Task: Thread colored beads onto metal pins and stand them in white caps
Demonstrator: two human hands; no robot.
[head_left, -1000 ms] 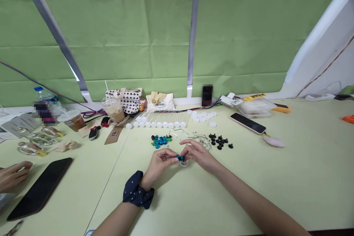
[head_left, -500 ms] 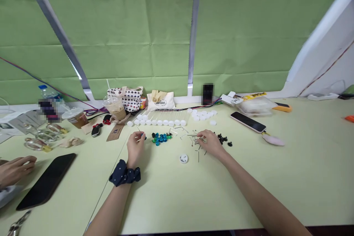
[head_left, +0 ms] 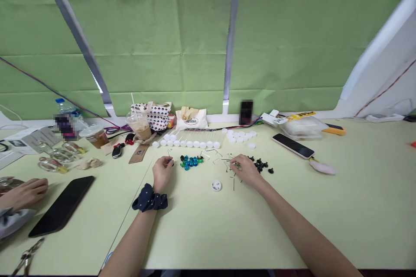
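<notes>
My left hand (head_left: 162, 172) rests on the table left of a heap of blue and green beads (head_left: 190, 162), its fingers pinched on a thin bent wire with a dark bead at its end. My right hand (head_left: 244, 169) lies on a scatter of thin metal wires (head_left: 227, 161), fingers curled onto them, with small black beads (head_left: 261, 165) just to its right. A small white cap (head_left: 216, 186) lies alone on the table between both hands. A dark dotted scrunchie (head_left: 149, 199) sits on my left wrist.
A row of white-capped clear tubes (head_left: 188, 143) and loose white caps (head_left: 239, 134) lie behind the beads. Cups, small bags and a bottle stand at the back left. A phone (head_left: 293, 145) lies at right, a black phone (head_left: 61, 210) at left beside another person's hand (head_left: 22, 192).
My hands were together at the white cap holding a blue bead. They parted: the left went to the bead heap with a wire, the right to the wires. The cap stays on the table.
</notes>
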